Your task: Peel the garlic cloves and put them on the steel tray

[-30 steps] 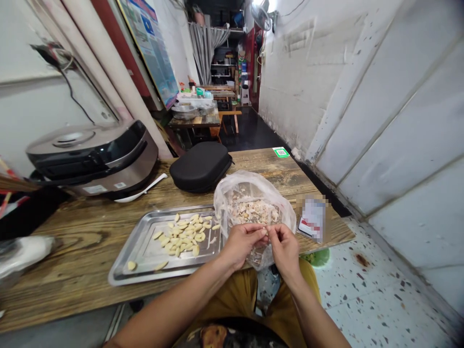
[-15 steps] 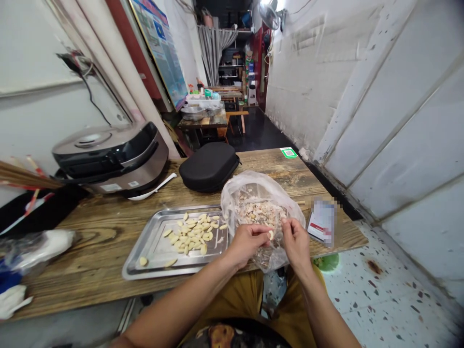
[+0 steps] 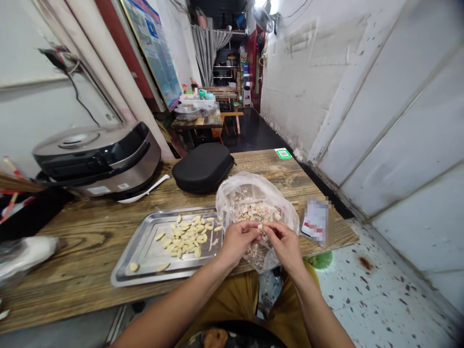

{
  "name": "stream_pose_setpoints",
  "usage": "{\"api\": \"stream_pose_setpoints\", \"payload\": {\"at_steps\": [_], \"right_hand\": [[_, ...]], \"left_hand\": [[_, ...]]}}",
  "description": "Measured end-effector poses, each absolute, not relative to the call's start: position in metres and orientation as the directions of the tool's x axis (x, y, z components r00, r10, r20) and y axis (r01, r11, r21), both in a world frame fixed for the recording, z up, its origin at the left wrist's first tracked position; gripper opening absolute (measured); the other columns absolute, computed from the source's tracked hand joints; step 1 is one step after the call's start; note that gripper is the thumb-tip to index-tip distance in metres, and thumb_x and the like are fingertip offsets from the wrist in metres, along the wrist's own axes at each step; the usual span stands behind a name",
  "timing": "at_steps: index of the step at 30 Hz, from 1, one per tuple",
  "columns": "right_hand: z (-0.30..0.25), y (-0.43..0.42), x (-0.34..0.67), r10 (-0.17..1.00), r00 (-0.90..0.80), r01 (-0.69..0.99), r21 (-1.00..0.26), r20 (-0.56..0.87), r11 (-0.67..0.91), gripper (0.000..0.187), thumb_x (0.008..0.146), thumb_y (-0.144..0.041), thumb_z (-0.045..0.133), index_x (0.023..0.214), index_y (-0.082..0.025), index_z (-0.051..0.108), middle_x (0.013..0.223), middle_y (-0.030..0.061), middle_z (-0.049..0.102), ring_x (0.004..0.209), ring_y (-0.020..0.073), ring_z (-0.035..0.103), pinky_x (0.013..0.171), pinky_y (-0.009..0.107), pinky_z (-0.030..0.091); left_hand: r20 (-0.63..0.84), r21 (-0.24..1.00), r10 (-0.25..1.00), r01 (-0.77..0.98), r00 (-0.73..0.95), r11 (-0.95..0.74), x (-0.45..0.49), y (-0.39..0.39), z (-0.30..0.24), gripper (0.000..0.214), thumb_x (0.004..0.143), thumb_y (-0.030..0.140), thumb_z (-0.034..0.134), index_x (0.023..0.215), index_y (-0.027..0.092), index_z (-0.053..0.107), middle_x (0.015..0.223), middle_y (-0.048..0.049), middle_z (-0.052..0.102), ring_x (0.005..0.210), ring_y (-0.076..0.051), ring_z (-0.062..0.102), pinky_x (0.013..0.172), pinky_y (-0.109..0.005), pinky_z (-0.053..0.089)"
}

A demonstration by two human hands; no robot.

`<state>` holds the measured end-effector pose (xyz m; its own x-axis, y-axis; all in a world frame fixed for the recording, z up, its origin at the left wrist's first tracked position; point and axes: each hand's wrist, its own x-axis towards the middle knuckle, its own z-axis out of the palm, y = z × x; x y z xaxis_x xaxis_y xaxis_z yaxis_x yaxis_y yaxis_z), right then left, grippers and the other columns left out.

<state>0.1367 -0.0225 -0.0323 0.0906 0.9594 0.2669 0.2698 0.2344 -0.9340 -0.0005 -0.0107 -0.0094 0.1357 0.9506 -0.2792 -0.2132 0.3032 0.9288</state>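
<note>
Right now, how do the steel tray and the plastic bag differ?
The steel tray is flat and rigid; the plastic bag is soft and see-through. The tray holds peeled cloves spread out; the bag holds heaped papery skins. The left hand and right hand pinch a clove over the bag, beside the tray. Both rest on the table.

In the grip, the garlic clove (image 3: 260,226) is showing pale cream. Just behind it, the clear plastic bag (image 3: 253,186) is showing whitish-pink skins (image 3: 253,211). Left of the grip, pale yellow peeled cloves (image 3: 184,236) are lying on a silver tray (image 3: 143,258), and the table (image 3: 83,251) is showing brown wood grain. Right of the grip, the white floor (image 3: 362,299) is showing dark and reddish speckles.
</note>
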Motion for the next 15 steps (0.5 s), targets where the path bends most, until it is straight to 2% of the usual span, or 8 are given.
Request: {"api": "stream_pose_setpoints", "payload": {"at_steps": [7,15], "right_hand": [[-0.0338,-0.0271,0.1316,0.978,0.123,0.227,-0.964,0.171,0.139,0.018,0.077,-0.032,0.058,0.076,-0.017,0.067,0.071,0.0028,0.065,0.066,0.0151,0.057,0.062,0.025,0.044],[-0.0328,-0.0299,0.1347,0.969,0.099,0.305,-0.934,0.226,0.187,0.019,0.080,-0.029,0.054,0.076,-0.017,0.068,0.068,0.0019,0.063,0.063,0.0140,0.056,0.060,0.024,0.043]], "left_hand": [[-0.217,0.966,0.967,-0.111,0.133,0.233,-0.0015,-0.0115,-0.0121,0.019,0.060,0.019,0.071,0.079,0.014,0.071,0.060,0.0002,0.069,0.053,-0.011,0.061,0.056,-0.021,0.050],[-0.140,0.990,0.981,-0.001,0.132,0.141,-0.0034,-0.0108,-0.0154,0.016,0.064,0.021,0.069,0.079,0.016,0.072,0.066,-0.0015,0.071,0.059,-0.014,0.064,0.059,-0.023,0.052]]}}
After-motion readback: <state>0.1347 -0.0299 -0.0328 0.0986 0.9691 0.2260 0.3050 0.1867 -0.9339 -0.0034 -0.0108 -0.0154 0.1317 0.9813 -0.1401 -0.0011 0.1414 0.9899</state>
